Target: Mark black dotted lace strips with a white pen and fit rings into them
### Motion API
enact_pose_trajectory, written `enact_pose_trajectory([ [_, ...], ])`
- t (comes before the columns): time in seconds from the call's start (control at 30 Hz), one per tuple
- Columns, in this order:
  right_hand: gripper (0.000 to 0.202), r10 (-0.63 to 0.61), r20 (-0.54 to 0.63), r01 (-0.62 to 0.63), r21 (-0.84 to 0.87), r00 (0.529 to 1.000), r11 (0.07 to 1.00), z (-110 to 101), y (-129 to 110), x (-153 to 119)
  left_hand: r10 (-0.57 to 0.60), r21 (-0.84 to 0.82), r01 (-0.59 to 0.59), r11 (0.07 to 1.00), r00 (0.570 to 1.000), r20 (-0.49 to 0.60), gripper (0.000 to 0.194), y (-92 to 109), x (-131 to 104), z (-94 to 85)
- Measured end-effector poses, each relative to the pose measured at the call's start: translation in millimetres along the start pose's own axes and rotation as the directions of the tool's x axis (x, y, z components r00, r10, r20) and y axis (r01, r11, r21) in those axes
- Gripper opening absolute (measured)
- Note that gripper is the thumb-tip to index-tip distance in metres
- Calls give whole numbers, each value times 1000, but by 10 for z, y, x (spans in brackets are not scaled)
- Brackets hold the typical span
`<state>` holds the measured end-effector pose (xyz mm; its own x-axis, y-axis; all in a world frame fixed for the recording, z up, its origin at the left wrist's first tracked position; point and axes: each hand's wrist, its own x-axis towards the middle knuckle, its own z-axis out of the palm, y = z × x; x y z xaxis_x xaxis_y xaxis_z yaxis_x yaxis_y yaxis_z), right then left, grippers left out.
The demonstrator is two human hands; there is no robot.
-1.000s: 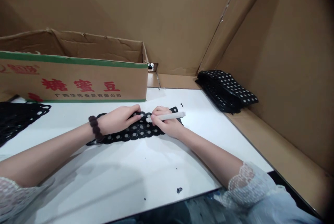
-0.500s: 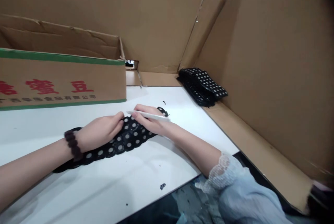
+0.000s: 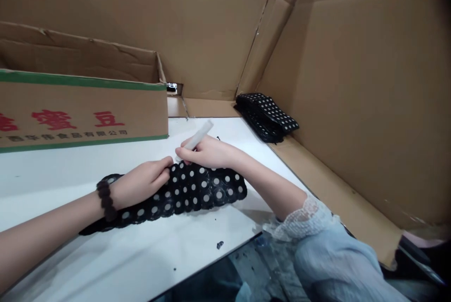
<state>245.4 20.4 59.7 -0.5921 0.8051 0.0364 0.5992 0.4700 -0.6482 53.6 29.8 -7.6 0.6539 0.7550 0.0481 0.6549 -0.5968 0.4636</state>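
Note:
A black sheet with white dots and scalloped edges (image 3: 197,187) lies slantwise on the white table. My left hand (image 3: 144,182), a dark beaded band at its wrist, rests over the sheet with curled fingers closed on its upper edge. Just right of those fingertips, my right hand (image 3: 207,151) grips a slim white pen-like tool (image 3: 200,134). The tool slants up to the right, its lower end down at the sheet's upper edge; what that tip is like I cannot make out.
An open cardboard box (image 3: 84,104) with green edges and red lettering stands at the back left. A stack of folded black dotted sheets (image 3: 266,116) sits at the back right. Cardboard walls (image 3: 352,81) enclose the table (image 3: 116,264). Black scraps (image 3: 220,245) lie near the front edge.
My right hand has come off the sheet's right part, uncovering it. The white tool has swung from nearly level to steeply slanted. My left hand keeps its hold on the sheet.

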Motion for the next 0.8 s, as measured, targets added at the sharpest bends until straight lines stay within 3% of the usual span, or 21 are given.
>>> enact_pose_trajectory([
  [0.13,33,59,-129,-55,33,990,998,175,181,29,-26,-12,26,1000,1000,-16,20,2,-5,1],
  [0.3,34,42,-2,-41,173,999,984,269,440,19,-10,-77,12,997,1000,22,20,-4,22,-30],
  [0.43,33,72,-10,-67,229,997,971,263,471,-7,-19,-86,21,996,1000,21,19,-5,21,-31],
  [0.8,32,11,51,-17,113,999,993,346,446,-43,-31,-79,33,996,999,25,24,26,23,-44],
])
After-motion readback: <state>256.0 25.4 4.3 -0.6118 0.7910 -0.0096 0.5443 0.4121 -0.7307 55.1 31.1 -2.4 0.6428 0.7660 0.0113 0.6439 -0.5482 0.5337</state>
